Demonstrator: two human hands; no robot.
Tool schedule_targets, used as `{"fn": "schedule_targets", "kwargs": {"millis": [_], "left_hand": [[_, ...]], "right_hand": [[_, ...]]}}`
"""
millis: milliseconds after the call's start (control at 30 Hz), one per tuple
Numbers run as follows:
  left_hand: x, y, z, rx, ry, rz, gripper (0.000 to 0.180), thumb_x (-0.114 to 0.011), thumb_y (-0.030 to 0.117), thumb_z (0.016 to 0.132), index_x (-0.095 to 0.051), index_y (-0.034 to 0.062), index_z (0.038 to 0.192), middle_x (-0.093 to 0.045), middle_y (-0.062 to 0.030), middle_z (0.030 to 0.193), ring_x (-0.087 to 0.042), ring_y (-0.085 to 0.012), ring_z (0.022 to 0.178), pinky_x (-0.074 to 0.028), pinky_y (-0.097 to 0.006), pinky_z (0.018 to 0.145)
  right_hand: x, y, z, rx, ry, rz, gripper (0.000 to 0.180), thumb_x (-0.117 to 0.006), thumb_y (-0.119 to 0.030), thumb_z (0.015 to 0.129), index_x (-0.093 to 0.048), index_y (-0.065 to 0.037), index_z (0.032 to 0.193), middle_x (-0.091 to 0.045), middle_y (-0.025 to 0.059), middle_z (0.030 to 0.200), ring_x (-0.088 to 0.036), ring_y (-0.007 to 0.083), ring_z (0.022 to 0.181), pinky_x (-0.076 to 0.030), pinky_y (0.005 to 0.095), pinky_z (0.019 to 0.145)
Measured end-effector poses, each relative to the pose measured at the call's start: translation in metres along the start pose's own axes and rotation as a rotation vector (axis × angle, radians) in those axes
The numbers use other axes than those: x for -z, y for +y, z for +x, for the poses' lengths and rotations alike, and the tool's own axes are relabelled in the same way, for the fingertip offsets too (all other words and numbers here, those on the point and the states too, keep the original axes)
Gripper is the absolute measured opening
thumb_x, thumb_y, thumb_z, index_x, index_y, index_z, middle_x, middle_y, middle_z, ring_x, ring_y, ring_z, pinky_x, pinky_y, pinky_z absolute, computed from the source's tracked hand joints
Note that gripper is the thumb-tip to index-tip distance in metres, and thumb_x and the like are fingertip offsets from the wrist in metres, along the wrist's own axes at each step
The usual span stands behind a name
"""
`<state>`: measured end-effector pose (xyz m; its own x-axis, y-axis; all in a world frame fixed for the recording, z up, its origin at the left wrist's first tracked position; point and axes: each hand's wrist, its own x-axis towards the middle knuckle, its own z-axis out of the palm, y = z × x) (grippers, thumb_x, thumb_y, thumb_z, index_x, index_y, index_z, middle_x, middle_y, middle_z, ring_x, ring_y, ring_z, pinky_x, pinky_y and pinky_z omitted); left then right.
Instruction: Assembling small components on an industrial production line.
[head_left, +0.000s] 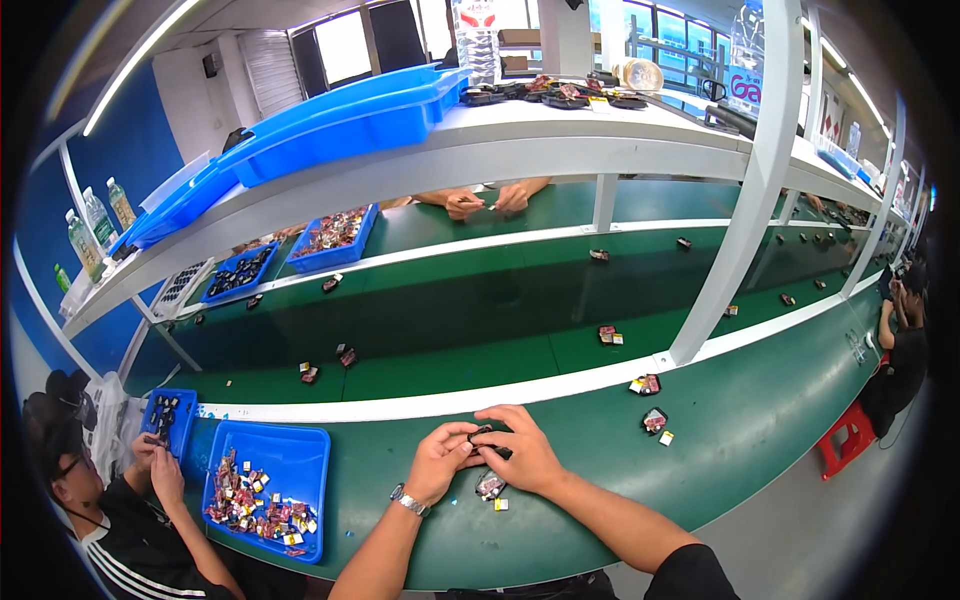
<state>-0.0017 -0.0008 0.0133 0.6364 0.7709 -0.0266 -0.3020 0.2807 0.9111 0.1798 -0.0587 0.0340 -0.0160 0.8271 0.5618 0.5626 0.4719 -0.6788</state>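
Observation:
Over the green bench (570, 520), my left hand (438, 462) and my right hand (524, 452) meet, fingers closed around a small black plastic part (487, 440). My fingers cover much of it, so its exact kind is unclear. Just below my hands lies a small dark electronic assembly (490, 485) with a yellow-and-white tag (501, 505) beside it. To my left sits a blue tray (322, 480) holding many small red circuit pieces with yellow-and-white tags. Further to the right, two similar small assemblies (646, 384) (655, 421) rest on the bench.
A white rail (400, 405) and slanted post (735, 210) edge a green conveyor (440, 350) dotted with small assemblies. Overhead runs a shelf (560, 150) with blue trays (340, 130). A co-worker (150, 500) sits at left by a small blue tray (182, 428); other people's hands (490, 202) work opposite.

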Motion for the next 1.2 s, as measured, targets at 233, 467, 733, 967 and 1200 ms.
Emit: {"fn": "schedule_targets", "kwargs": {"millis": [233,467,733,967,1200], "left_hand": [[0.005,-0.002,0.0,-0.004,0.033,-0.013,0.028,-0.055,0.003,0.099,-0.05,-0.0002,0.127,-0.065,-0.018,0.122,-0.066,-0.0256,0.11,-0.056,-0.04,0.095],[0.0,0.001,-0.001,0.006,0.024,-0.006,0.029,-0.055,0.003,0.099,-0.05,-0.0003,0.128,-0.065,-0.0177,0.121,-0.066,-0.0255,0.109,-0.057,-0.04,0.094],[0.001,-0.002,-0.001,-0.024,0.069,0.028,0.028,-0.056,0.002,0.099,-0.051,-0.0011,0.126,-0.064,-0.0181,0.123,-0.066,-0.025,0.11,-0.058,-0.039,0.094],[-0.004,0.003,0.001,0.002,0.063,-0.008,0.03,-0.053,0.003,0.1,-0.049,-0.0022,0.129,-0.065,-0.0163,0.12,-0.066,-0.0239,0.11,-0.057,-0.04,0.096],[-0.003,0.001,0.0,0.03,0.073,0.017,0.03,-0.053,0.003,0.1,-0.049,-0.002,0.129,-0.065,-0.0154,0.119,-0.066,-0.0233,0.109,-0.057,-0.04,0.095]], "right_hand": [[-0.003,-0.003,0.004,0.018,-0.041,0.064,0.02,-0.074,-0.007,0.077,-0.075,-0.01,0.097,-0.062,0.0084,0.126,-0.053,0.0302,0.123,-0.047,0.04,0.101],[-0.001,0.004,0.001,-0.007,-0.019,0.026,0.02,-0.075,-0.008,0.077,-0.076,-0.01,0.097,-0.063,0.0083,0.125,-0.053,0.0304,0.123,-0.046,0.0408,0.102],[0.001,0.001,0.003,-0.023,-0.105,0.067,0.024,-0.072,-0.006,0.079,-0.072,-0.01,0.103,-0.058,0.0082,0.132,-0.048,0.0348,0.129,-0.042,0.0432,0.108],[0.001,-0.006,0.006,0.088,0.023,-0.07,0.02,-0.072,-0.003,0.079,-0.071,-0.008,0.098,-0.059,0.012,0.125,-0.055,0.0331,0.117,-0.049,0.041,0.097],[0.004,0.0,0.009,0.266,0.1,-0.201,0.025,-0.076,0.0,0.07,-0.071,-0.008,0.093,-0.064,0.0054,0.096,-0.063,0.0249,0.088,-0.055,0.0348,0.074]]}}
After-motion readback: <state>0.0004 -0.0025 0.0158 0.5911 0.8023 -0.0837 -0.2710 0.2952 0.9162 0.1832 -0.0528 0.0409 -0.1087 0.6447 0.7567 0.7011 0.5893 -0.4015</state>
